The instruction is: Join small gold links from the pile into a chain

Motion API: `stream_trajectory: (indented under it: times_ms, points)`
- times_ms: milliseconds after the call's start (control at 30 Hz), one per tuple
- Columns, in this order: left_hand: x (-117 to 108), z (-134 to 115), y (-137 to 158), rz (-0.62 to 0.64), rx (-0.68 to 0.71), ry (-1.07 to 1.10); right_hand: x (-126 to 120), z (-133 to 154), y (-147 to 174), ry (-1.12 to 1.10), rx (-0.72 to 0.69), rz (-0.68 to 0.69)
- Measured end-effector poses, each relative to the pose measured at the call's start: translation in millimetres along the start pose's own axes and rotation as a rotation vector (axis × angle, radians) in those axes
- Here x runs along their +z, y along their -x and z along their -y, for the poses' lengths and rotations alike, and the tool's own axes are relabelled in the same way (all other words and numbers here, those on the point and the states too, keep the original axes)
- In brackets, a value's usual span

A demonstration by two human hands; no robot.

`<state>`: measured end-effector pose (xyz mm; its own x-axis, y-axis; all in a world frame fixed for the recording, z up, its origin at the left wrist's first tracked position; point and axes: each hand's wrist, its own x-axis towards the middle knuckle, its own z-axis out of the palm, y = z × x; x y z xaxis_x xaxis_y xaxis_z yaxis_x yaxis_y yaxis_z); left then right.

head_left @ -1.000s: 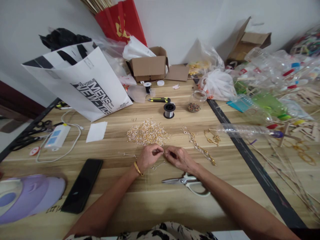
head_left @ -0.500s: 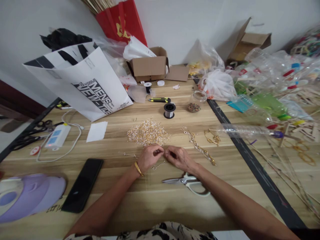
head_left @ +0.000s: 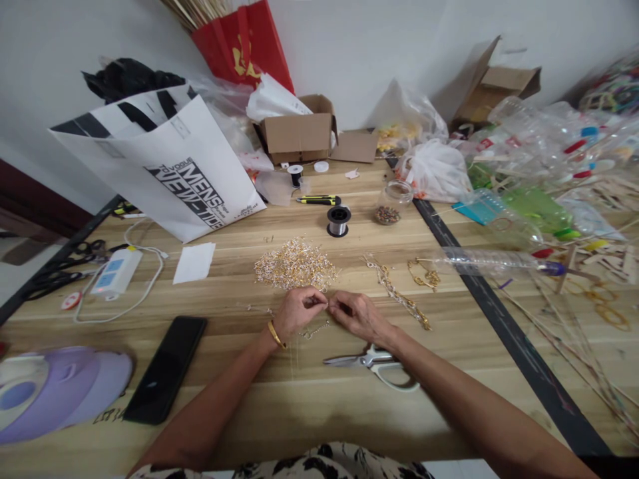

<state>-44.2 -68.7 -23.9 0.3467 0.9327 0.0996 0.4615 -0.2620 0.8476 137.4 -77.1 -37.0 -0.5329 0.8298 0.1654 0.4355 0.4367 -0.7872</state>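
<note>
My left hand and my right hand meet fingertip to fingertip just in front of a pile of small gold and silver beads. Both are closed in a pinch, and whatever sits between the fingertips is too small to make out. Thin pale strands hang below my left hand. A short beaded chain lies on the table under the hands. White-handled scissors rest beside my right forearm. Right of my hands lie beaded gold and silver strands and a gold chain.
Behind the beads stand a spool of wire, a yellow-black utility knife and a glass jar. At left are a phone, a power strip and a paper bag. Plastic bottles and sticks crowd the right side.
</note>
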Motion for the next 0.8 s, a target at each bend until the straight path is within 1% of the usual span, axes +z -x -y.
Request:
stream_trajectory:
  times_ms: [300, 467, 633, 800]
  points:
    - [1.0, 2.5, -0.4, 0.01, -0.075, 0.104, 0.9, -2.3, -0.3, 0.01, 0.012, -0.006]
    - [0.0, 2.3, 0.2, 0.029, -0.089, 0.126, 1.0, -2.1, 0.0, 0.019, -0.01, -0.01]
    - [-0.2, 3.3, 0.0, 0.026, -0.108, 0.123, 0.9, -2.0, 0.5, 0.011, -0.002, -0.012]
    - [0.4, 5.8, -0.1, 0.045, -0.122, 0.179, 0.5, -1.2, 0.3, 0.012, -0.009, -0.015]
